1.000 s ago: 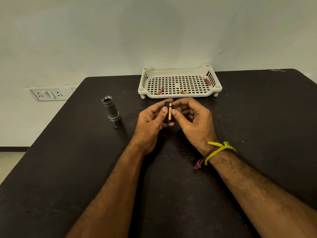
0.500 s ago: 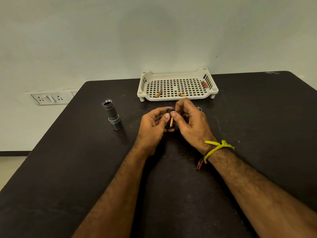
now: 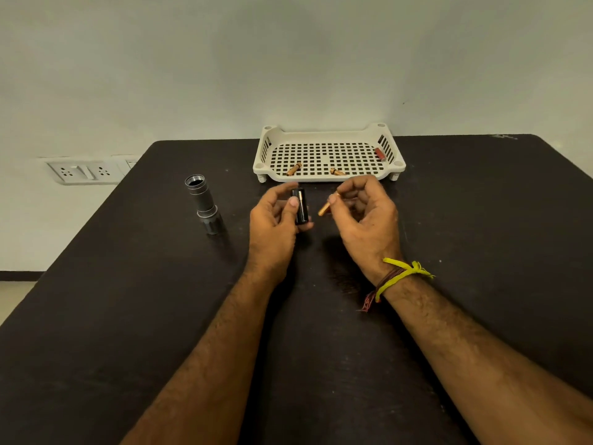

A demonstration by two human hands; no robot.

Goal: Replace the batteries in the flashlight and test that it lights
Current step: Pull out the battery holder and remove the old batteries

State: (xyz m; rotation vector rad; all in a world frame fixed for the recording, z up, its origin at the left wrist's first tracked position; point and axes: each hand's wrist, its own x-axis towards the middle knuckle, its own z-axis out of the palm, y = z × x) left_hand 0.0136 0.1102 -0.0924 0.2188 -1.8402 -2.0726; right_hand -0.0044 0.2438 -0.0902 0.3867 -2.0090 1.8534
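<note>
My left hand (image 3: 272,226) grips a black battery holder (image 3: 301,207) upright over the dark table (image 3: 128,316). My right hand (image 3: 365,216) pinches a small copper-coloured battery (image 3: 324,208), held a little to the right of the holder and apart from it. The grey flashlight body (image 3: 202,202) stands on its head at the left, open end up, untouched. A white slotted tray (image 3: 327,133) at the back holds two copper batteries (image 3: 293,168) (image 3: 337,171) and a red one (image 3: 379,153).
The table's back edge meets a pale wall. A switch and socket plate (image 3: 85,171) is on the wall at the left, below table level. A yellow and red thread band is tied around my right wrist (image 3: 399,277).
The hands were together on the holder with the copper battery in it. Now my right hand has drawn that battery out to the right, and the hands are apart.
</note>
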